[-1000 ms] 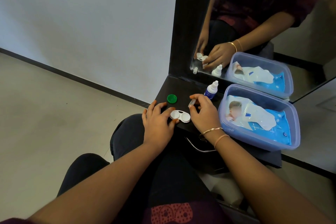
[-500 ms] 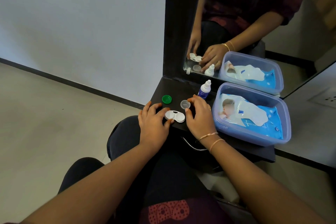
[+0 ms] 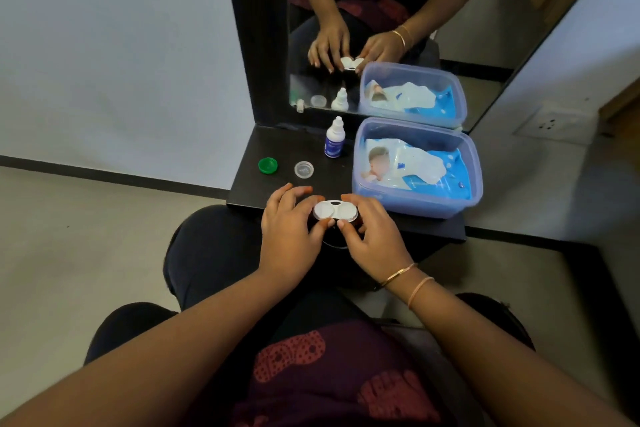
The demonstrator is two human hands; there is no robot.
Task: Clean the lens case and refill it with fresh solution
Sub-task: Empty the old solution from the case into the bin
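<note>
From my remote seat, I see the lens case (image 3: pixel 335 211) at the near edge of the black shelf (image 3: pixel 252 184), held between both hands. It is white, and its two round wells face up with no caps on them. I cannot tell whether its underside rests on the shelf or sits just clear of it.

The left hand (image 3: pixel 290 230) grips the case's left end, with the thumb pressed to the near rim and the fingers curled over the far side. The right hand (image 3: pixel 373 236) grasps the right end the same way, thumb at the near rim and forefinger hooked over the far edge. The two thumbs nearly meet below the middle of the case. Two thin bangles (image 3: pixel 408 279) circle the right wrist.

Farther back on the shelf lie two loose caps, apart from each other and from the case: a green cap (image 3: pixel 267 165) to the left and a clear cap (image 3: pixel 304 169) to its right (both open side up, as far as I can make out). Behind the clear cap a small solution bottle (image 3: pixel 334 139) stands upright, white with a blue label, its nozzle closed.

Just right of the bottle sits an open translucent plastic box (image 3: pixel 408 206), near the right hand. Inside it lies a blue and white pack of wipes (image 3: pixel 405 163). A mirror (image 3: pixel 460 28) rises behind the shelf, repeating the hands, case, bottle and box. A wall socket (image 3: pixel 550 125) shows at the far right.
</note>
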